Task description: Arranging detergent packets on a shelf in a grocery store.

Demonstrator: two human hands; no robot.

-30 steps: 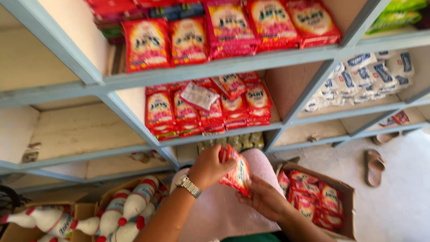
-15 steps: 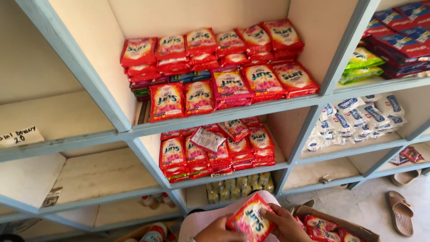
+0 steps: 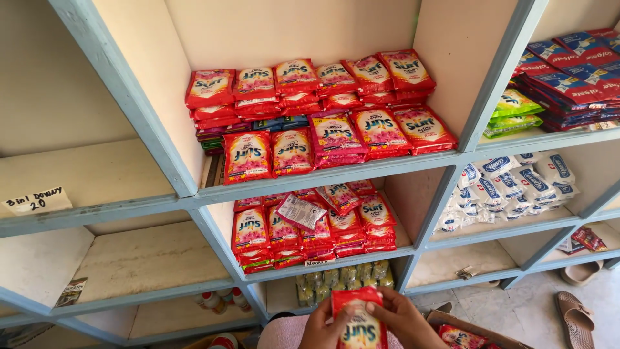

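Note:
At the bottom edge of the view both my hands hold one red sachet stack [image 3: 359, 318] upright. My left hand [image 3: 321, 326] grips its left side and my right hand [image 3: 405, 318] its right side. Above them a shelf compartment holds rows of red and pink sachets [image 3: 310, 229]. The compartment higher up carries more red sachets [image 3: 323, 106] in stacked rows. An open cardboard box [image 3: 465, 333] with red sachets inside sits at my lower right.
Pale blue shelf frame [image 3: 194, 194] divides the wall into compartments. White sachets [image 3: 510, 187] and blue and green packets [image 3: 555, 84] fill the right side. A paper label [image 3: 35, 201] lies on a bare left shelf. Sandals [image 3: 575, 310] lie on the floor.
The view has tilted upward from my lap to the shelves. My hands with the red sachets have come together at the bottom edge, both now gripping the stack.

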